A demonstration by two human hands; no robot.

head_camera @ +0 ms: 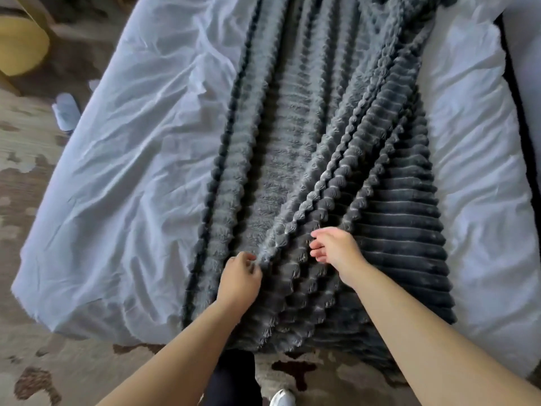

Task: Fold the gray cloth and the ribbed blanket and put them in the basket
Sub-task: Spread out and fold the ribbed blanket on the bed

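Ribbed blanket (292, 142) lies bunched lengthwise on the bed (117, 171), long axis running straight ahead of the left hand (240, 278), which I log pinching a raised fold; right hand (336, 250) slack, empty, just beside that fold, equally near.

The ribbed blanket (292, 142) is cut off at the top edge.

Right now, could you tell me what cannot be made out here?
Ribbed blanket: far end cut off by the top edge.
Right hand: grip on the fold unclear, fingers hide it.
Yellow object: cut by the left edge, blurred.
Basket and gray cloth: outside the head view.
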